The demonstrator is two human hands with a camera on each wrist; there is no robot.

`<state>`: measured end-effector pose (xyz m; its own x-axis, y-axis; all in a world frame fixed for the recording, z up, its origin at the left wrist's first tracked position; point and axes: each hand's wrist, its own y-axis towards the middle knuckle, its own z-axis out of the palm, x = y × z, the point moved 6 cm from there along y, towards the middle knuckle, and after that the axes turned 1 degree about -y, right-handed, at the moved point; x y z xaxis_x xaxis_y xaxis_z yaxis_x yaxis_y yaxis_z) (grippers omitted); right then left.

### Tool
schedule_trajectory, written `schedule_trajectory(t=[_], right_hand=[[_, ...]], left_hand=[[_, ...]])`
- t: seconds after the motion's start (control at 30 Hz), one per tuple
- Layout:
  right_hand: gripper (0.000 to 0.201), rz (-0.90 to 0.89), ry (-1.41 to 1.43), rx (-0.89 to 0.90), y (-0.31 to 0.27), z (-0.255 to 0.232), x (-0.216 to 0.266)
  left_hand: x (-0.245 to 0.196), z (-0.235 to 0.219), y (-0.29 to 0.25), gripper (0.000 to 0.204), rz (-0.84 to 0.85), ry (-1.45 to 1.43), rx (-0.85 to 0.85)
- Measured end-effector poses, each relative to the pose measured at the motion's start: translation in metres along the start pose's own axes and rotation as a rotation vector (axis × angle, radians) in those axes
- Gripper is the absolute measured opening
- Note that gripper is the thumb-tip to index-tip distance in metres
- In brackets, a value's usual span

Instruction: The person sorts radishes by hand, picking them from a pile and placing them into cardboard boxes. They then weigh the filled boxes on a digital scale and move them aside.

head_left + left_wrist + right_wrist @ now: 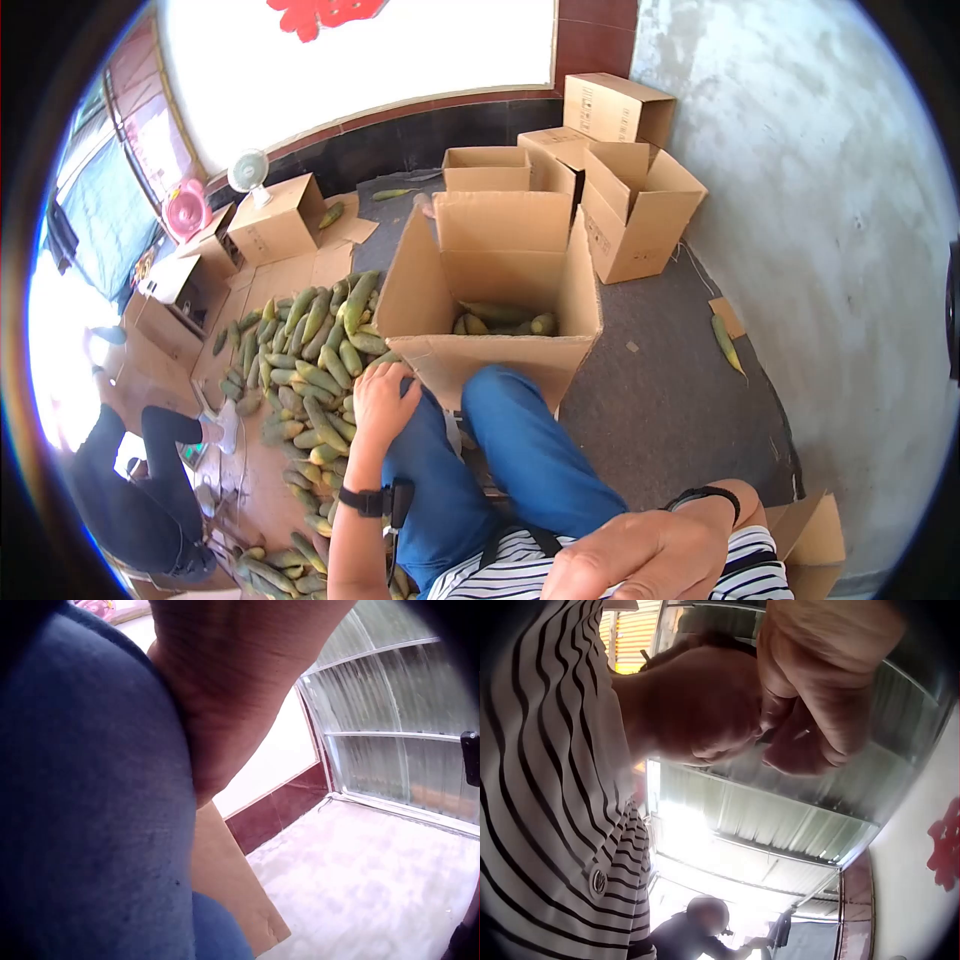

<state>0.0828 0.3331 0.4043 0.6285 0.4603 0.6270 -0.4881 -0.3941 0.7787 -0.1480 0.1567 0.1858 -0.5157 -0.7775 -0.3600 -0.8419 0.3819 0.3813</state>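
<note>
At the centre of the head view, an open carton (460, 362) stands before the person's knees, with green cucumber-like vegetables (495, 312) at its bottom. At 7 o'clock from it, the left hand (385, 398) rests on the blue trousers (430, 450), fingers loose and holding nothing, just beside the carton's near corner. At 5 o'clock, the right hand (650, 555) is raised close to the camera, fingers bent; whether they pinch anything I cannot tell. At 8 o'clock spreads a heap of similar vegetables (310, 385), and farther out that way a second person (140, 500) in dark clothes. More cartons (645, 235) stand at 2 o'clock; a white fan (248, 172) sits on a box at 10.
</note>
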Motion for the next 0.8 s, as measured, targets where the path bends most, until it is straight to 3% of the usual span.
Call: schedule_trajectory(t=[0.1,0.13,0.2,0.27,0.3,0.37,0.4,0.47,0.5,0.57,0.63,0.73,0.8], right_hand=[[0.026,0.145,0.055,0.101,0.003,-0.019,0.009],[0.02,0.197,-0.1,0.115,-0.006,-0.03,0.002],[0.019,0.354,-0.298,-0.044,-0.02,-0.066,-0.008],[0.03,0.578,-0.219,-0.419,-0.046,-0.122,-0.029],[0.046,0.699,-0.36,-0.49,-0.056,-0.153,-0.04],[0.059,0.843,-0.655,-0.537,-0.075,-0.211,-0.061],[0.059,0.843,-0.655,-0.542,-0.083,-0.23,-0.076],[0.063,0.961,-0.962,-0.615,-0.104,-0.27,-0.099],[0.063,0.963,-0.957,-0.623,-0.11,-0.282,-0.113],[0.064,1.16,-1.374,-0.474,-0.12,-0.306,-0.133],[0.067,1.255,-1.347,-0.466,-0.121,-0.323,-0.151],[0.066,1.44,-1.368,-0.312,-0.117,-0.332,-0.172],[0.064,1.432,-1.409,-0.274,-0.121,-0.34,-0.183]], left_hand=[[0.003,-0.007,-0.006,0.014,0.016,-0.026,-0.071],[0.006,-0.008,-0.007,0.015,0.01,-0.057,-0.044],[0.012,-0.012,-0.004,0.016,0.009,-0.164,-0.049],[0.023,-0.016,0.006,0.02,0.0,-0.247,-0.078],[0.03,-0.017,0.015,0.021,-0.064,-0.271,-0.076],[0.041,-0.021,0.04,0.023,-0.115,-0.307,-0.136],[0.042,-0.021,0.056,0.023,-0.112,-0.308,-0.132],[0.049,-0.019,0.085,0.031,-0.193,-0.194,-0.074],[0.053,-0.018,0.098,0.031,-0.189,-0.189,-0.067],[0.068,0.002,0.123,0.041,-0.266,-0.016,0.116],[0.085,0.015,0.14,0.045,-0.252,-0.007,0.114],[0.1,0.033,0.153,0.043,-0.24,-0.02,0.181],[0.108,0.044,0.156,0.041,-0.234,-0.048,0.229]])
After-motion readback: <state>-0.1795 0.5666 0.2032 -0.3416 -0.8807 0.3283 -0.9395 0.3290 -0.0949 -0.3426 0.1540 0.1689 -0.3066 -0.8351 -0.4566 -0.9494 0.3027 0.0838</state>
